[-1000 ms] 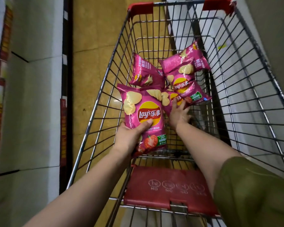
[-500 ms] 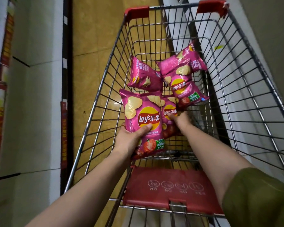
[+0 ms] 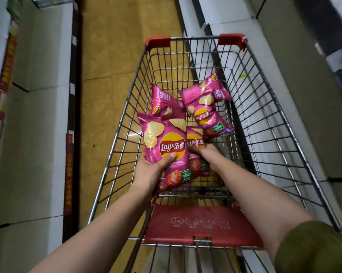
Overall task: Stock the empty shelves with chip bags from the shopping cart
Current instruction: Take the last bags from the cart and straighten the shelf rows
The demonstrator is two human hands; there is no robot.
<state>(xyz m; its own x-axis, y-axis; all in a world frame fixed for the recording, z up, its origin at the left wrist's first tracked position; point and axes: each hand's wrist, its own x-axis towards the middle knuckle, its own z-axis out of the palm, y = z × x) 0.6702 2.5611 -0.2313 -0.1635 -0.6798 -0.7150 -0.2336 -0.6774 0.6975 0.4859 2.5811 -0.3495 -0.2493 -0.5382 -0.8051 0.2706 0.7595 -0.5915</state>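
I see white left shelving running along the left of the shopping cart, with red price strips on its edges. Paler right shelving runs along the cart's right side. The tan tiled floor shows ahead of the cart and to its left.

The cart is a wire basket with red corner guards. Its red flap lies at the near end, between my two forearms. An olive sleeve covers my right upper arm, nearest to me and right of the flap.

Five pink Lay's chip bags are inside the cart. The front bag stands upright above the cart's near-left floor, label facing me. My left hand grips it low down, thumb across the front and the other fingers hidden behind it. The second bag is just right of it and partly covered by it. My right hand is on this one, fingers curled onto its face, holding it.

Further into the cart lie the middle-right bag, the back-right bag overlapping it, and the back-left bag, which is tilted behind the front bag.
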